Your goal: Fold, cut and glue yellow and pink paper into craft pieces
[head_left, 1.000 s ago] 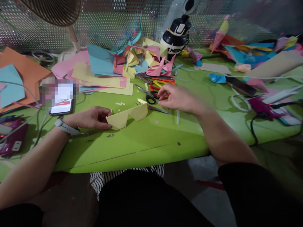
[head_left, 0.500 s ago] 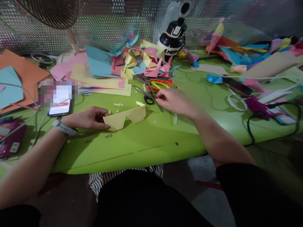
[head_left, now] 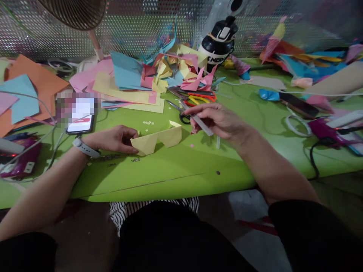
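My left hand [head_left: 117, 139] pinches the left end of a pair of yellow paper glasses [head_left: 146, 143], folded card with two angular lens shapes, standing on the green table. At the far right end of the glasses a small flap folds back. My right hand [head_left: 219, 120] is closed around a pale grey stick [head_left: 202, 125] that slants across its fingers, just above the table. Behind that hand lie scissors with black handles [head_left: 185, 118], partly hidden, and orange-handled scissors [head_left: 208, 96]. A short translucent stick [head_left: 218, 142] rests below my right hand.
A phone [head_left: 81, 115] lies left of the glasses, near a purple glue gun [head_left: 21, 162]. Another purple glue gun [head_left: 320, 130] is at right. Folded coloured paper [head_left: 167, 71], a black-and-white bottle [head_left: 217, 45] and a fan [head_left: 76, 13] stand along the back. Paper scraps [head_left: 148, 122] dot the table [head_left: 170, 177].
My right hand has lifted from beside the scissors and come up with the pale grey stick. My left hand still holds the glasses. The whole view has shifted slightly.
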### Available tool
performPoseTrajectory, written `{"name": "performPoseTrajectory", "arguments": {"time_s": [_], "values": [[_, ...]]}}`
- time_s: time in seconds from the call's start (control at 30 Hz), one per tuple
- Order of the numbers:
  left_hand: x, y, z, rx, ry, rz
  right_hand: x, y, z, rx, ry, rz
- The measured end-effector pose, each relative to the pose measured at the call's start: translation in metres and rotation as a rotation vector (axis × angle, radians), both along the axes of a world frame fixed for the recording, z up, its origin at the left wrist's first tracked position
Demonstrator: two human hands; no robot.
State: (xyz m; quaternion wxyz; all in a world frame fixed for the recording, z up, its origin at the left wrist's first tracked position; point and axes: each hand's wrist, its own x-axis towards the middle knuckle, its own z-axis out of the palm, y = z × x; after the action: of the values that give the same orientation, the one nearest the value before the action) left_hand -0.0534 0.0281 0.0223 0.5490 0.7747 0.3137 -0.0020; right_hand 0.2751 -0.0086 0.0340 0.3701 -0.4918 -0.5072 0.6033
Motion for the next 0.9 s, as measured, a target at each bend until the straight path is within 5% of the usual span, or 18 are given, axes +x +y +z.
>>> {"name": "performPoseTrajectory", "arguments": {"time_s": [0.17, 0.43, 0.7, 0.9], "values": [[-0.001, -0.002, 0.000, 0.018, -0.003, 0.008, -0.007, -0.007, 0.003, 0.021, 0.209, 0.066], [-0.003, -0.001, -0.005, 0.001, -0.001, 0.020, -0.031, -0.010, -0.003, 0.544, -0.129, 0.022], [-0.003, -0.002, -0.004, 0.000, 0.008, 0.026, -0.048, -0.001, -0.007, 0.376, -0.100, 0.170], [-0.005, -0.001, -0.005, -0.016, -0.033, 0.013, -0.058, -0.003, -0.019, 0.509, -0.321, 0.100]]}}
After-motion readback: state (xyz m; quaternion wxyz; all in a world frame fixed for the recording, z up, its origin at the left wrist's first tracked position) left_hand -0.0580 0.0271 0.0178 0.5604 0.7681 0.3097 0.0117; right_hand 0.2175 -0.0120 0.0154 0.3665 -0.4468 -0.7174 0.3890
